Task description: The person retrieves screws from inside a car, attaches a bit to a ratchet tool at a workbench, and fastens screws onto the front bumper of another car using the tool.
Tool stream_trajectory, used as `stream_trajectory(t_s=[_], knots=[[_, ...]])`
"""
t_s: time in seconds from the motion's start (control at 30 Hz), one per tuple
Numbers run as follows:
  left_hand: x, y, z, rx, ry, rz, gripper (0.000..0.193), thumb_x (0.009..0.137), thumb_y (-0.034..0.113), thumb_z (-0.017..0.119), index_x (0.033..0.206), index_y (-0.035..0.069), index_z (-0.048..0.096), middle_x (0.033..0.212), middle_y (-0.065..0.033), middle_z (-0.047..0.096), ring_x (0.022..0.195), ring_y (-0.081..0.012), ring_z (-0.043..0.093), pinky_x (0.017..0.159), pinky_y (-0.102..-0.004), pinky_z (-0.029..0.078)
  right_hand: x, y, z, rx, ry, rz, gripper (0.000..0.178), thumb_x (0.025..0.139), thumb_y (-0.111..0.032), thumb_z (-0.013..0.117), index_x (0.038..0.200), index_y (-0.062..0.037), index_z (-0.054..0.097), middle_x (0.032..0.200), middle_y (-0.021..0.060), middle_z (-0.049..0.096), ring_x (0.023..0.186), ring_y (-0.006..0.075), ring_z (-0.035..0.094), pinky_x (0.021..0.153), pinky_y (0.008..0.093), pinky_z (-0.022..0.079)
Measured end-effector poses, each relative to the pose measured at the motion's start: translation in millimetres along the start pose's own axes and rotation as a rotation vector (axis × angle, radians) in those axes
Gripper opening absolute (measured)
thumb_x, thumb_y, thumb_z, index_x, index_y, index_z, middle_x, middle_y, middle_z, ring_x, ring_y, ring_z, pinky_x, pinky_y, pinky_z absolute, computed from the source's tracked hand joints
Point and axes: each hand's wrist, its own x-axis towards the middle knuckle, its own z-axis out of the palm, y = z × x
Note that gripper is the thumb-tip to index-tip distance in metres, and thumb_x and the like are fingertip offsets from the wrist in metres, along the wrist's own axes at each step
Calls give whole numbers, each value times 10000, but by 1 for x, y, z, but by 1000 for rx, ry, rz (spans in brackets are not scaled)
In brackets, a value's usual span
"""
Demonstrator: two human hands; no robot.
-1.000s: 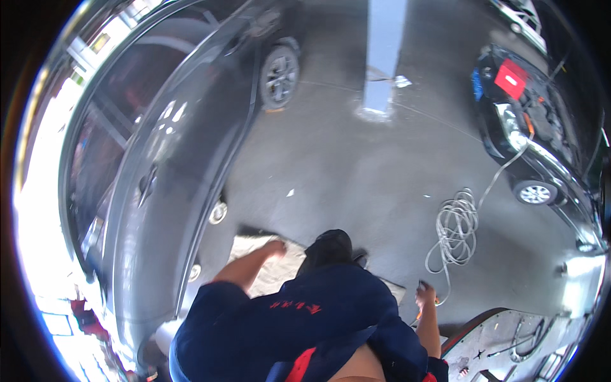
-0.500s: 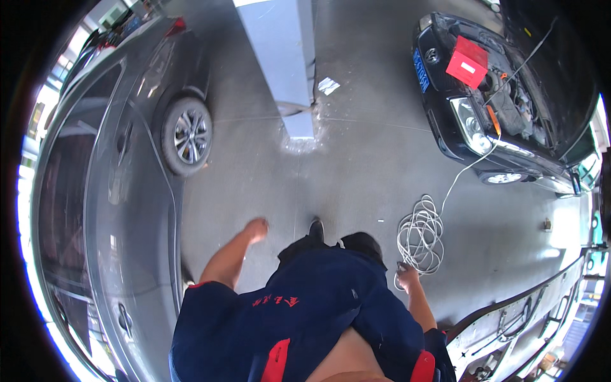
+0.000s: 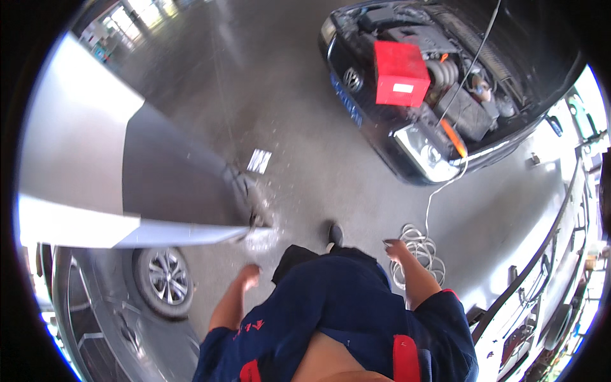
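Note:
My left hand point(image 3: 250, 276) hangs low beside my body with its fingers curled in, and nothing shows in it. On the other side, my right hand point(image 3: 396, 249) is closed, with a small dark thing at its fingertips that is too small to name. Behind that hand a coil of pale cable point(image 3: 421, 254) lies on the floor. From the coil, the cable runs up to an orange work lamp point(image 3: 453, 138) at the front of a dark car point(image 3: 375, 143) with its hood raised. A red box point(image 3: 402, 71) rests over the engine bay.
A grey and white pillar point(image 3: 184, 172) stands close on my left. Behind it is a grey car, its wheel point(image 3: 167, 280) near my left arm. A white paper point(image 3: 259, 161) lies on the floor. A white panel-like structure point(image 3: 528, 293) stands at the right.
I have walked forward and turned right. The dark car and red box are nearer, and the pillar has shifted to my left. My right hand has swung forward; my left hand has dropped back.

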Motion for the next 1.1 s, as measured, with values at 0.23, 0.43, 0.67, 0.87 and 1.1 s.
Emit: stream_trajectory(t_s=[0.23, 0.43, 0.67, 0.87, 1.1], knots=[[49, 146, -96, -248, -62, -18, 149, 937, 137, 533, 882, 68, 652, 645, -46, 559, 527, -177, 560, 418, -353, 397, 133, -330, -219, 121, 39, -121, 461, 876, -213, 588, 1333, -202, 643, 967, 162, 722, 789, 254, 669, 700, 376, 548], [285, 158, -273, 908, 68, 449, 240, 853, 142, 618, 1053, 46, 711, 1038, -138, 711, 961, -309, 685, 908, -394, 541, 295, -392, -245, 60, 31, -4, 456, 895, -214, 614, 1352, -217, 622, 1120, 184, 710, 995, 288, 690, 816, 399, 571], [399, 423, -600, 220, 422, 248, 337, 908, 239, 496, 1053, 18, 705, 1107, -241, 691, 1048, -429, 642, 922, -462, 503, 411, -313, -211, 25, 254, -446, 376, 858, -209, 677, 1202, -58, 690, 981, 174, 737, 962, 313, 699, 831, 425, 546], [432, 506, -770, 2, 589, 245, 363, 935, 259, 479, 1054, -9, 694, 1135, -252, 677, 1057, -427, 647, 926, -479, 499, 629, -390, -214, -165, -108, -110, 519, 764, -379, 716, 1244, -181, 706, 1249, 104, 687, 1187, 223, 641, 1024, 354, 491], [552, 460, -796, 511, 89, -24, 352, 916, 247, 514, 1037, -13, 719, 1144, -248, 677, 1055, -428, 648, 939, -478, 520, 900, -690, -436, 123, 54, -327, 349, 880, -86, 607, 1224, -68, 661, 810, 107, 662, 667, 232, 649, 561, 355, 501]])
